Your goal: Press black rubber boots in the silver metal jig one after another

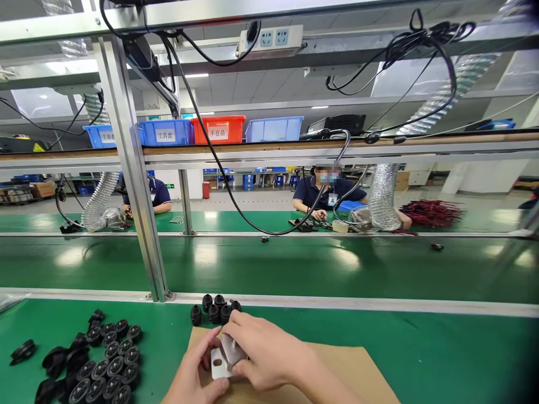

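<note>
"Okay, hands first. What does your remote feed give you?"

"Lower middle of my frame: a metal bracket (232, 352), pale, flat face with an oval hole, one part angled up. Right hand (269, 349) grips it from above, thumb and fingers closed on the raised part. Left hand (194, 370) curls about the other side, gripping too, thumb at the bottom edge."

"Resting on anything?"

"Brown cardboard sheet (353, 365) beneath, laid on the green tabletop (442, 348). Whether bracket and sheet touch, I cannot tell; fingers cover the spot."

"Loose parts?"

"Small black fittings (214, 314) bunched just beyond the hands, by the sheet's far edge. Lower left: a crowd of black round parts (115, 366), many showing ringed faces. One lone black part (23, 352) lies apart, near the left edge."

"Anything legible?"

"Yes, along the shelf (252, 148), upper part of the frame. Red bin (231, 128), upper middle: 不良品, 'defective goods', dark on a white label. Blue bin (181, 133) just left of it: 工具盒, 'tool box'. Farther left, another blue bin (93, 134); I read 工具, then the metal post (130, 168) crowds the label's end."

"And across the line?"

"Co-worker (306, 193) right of centre, dark shirt, wearing a badge (332, 199). Print on it too small for me to read."
</note>
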